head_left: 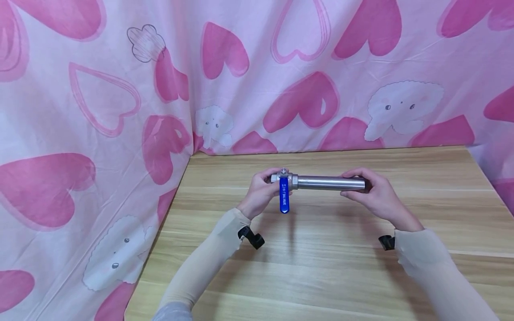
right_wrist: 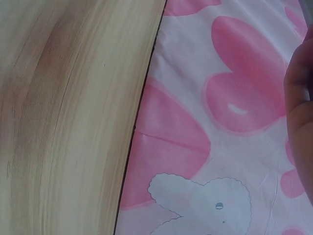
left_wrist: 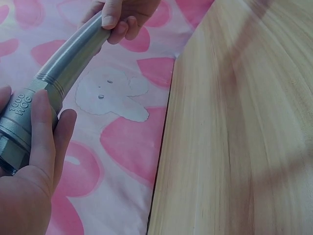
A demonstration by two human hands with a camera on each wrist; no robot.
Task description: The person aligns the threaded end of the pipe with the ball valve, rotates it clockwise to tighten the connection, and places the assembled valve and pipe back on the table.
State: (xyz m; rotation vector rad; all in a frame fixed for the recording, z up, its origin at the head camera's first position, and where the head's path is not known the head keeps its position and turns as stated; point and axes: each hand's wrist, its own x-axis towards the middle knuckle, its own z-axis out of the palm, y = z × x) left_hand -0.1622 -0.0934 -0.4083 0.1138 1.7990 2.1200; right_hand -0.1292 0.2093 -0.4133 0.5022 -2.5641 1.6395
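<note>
My left hand grips a steel ball valve whose blue lever handle points toward me. Raised letters reading 1000 WOG show on the valve body in the left wrist view. A smooth steel pipe runs from the valve's right end, in line with it. Around the pipe's far right end, my right hand holds on with thumb and fingers. Valve and pipe are level above the table, their shadows falling on it. In the right wrist view only an edge of the right hand shows.
The wood-grain table spreads beneath both hands. A pink curtain with hearts and white puppy figures hangs along its back and left edges. Black wrist mounts sit at both cuffs.
</note>
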